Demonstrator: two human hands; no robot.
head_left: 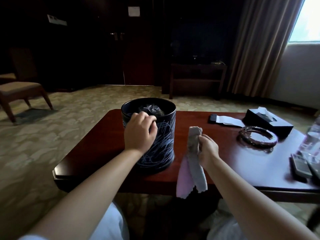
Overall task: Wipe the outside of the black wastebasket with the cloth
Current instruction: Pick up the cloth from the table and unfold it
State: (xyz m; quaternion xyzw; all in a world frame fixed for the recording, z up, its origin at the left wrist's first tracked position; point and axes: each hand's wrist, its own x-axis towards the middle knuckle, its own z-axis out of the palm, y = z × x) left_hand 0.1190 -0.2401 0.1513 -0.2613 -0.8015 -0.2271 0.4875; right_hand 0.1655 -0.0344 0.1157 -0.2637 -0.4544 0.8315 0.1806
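Observation:
A black wastebasket [162, 135] with pale scribble lines on its side stands upright on the dark red table [216, 153], left of centre. A crumpled dark liner shows inside it. My left hand [140, 132] grips the near rim of the wastebasket with curled fingers. My right hand [207, 149] holds a cloth [194, 160] just right of the wastebasket, apart from it. The cloth is grey-brown with a pink side and hangs down past the table's front edge.
On the right of the table lie a glass ashtray [258, 137], a black tissue box [268, 121], a dark remote with a white paper [225, 120], a plastic bottle [313, 141] and another remote [299, 165]. A chair [20, 90] stands far left on the carpet.

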